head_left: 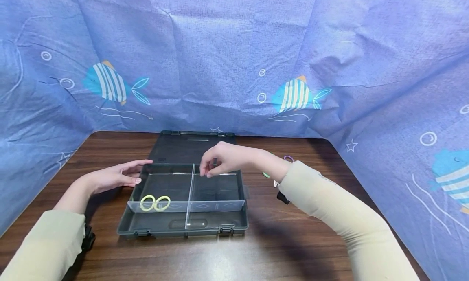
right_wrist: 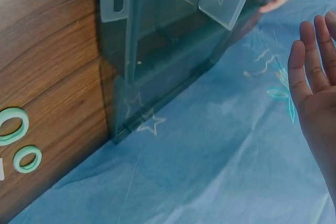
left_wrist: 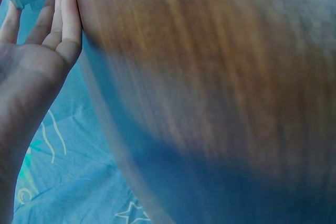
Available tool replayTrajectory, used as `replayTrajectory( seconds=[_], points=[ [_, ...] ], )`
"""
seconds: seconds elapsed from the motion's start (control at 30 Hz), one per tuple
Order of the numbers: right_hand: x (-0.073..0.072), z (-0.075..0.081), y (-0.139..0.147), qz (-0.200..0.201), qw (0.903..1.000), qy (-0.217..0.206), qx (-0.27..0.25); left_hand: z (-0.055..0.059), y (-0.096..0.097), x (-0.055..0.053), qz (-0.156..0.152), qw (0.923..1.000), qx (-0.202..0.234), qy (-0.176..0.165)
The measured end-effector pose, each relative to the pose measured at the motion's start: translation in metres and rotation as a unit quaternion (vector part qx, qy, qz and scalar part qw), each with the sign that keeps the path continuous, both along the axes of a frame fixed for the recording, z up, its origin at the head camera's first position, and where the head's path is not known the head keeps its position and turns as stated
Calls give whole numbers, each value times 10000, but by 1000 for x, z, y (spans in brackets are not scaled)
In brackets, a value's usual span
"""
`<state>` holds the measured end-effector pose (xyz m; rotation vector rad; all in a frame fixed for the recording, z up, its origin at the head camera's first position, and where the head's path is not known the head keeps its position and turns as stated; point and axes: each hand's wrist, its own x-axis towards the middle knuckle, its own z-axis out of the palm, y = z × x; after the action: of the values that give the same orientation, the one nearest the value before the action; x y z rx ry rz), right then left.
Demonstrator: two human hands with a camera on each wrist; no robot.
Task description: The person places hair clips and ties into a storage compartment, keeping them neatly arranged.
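the step in hand looks to be filling the open box point(head_left: 165, 233), which sits on the counter point(head_left: 315, 240) with its lid point(head_left: 190, 147) laid back behind it. the left hand point(head_left: 119, 176) touches the box's left side, fingers fairly straight, apparently steadying it; the right hand point(head_left: 227, 156) hangs over the back right compartment, fingers loosely bent and nothing seen between them. the next move probably calls for bringing that hand clear of the divider point(head_left: 223, 206) towards the small things at the right. two yellow rings point(head_left: 155, 204) overlap the clear divider at left; which side they lie on i cannot tell. the right sleeve point(head_left: 329, 203) partly hides a purple ring point(head_left: 288, 156) and what lies near it; a white thing point(right_wrist: 1, 170) is cut off at the right wrist view's edge, and the left wrist view is mostly blurred.
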<state>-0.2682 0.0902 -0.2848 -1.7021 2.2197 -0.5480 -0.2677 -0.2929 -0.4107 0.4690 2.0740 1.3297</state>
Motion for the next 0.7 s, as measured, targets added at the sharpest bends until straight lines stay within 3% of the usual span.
replayTrajectory(
  seconds=[0.27, 0.53, 0.7],
  points=[
    [-2, 1, 31, -353, 9988, -144, -299, 0, 0, 0, 6, 10000, 21, -9],
    [-4, 2, 65, -897, 9931, -698, -290, -1, -1, -1, -11, 10000, -41, 38],
    [-9, -1, 86, -1011, 9925, -629, -293, 0, 0, 0, 7, 10000, -19, 35]
  ],
)
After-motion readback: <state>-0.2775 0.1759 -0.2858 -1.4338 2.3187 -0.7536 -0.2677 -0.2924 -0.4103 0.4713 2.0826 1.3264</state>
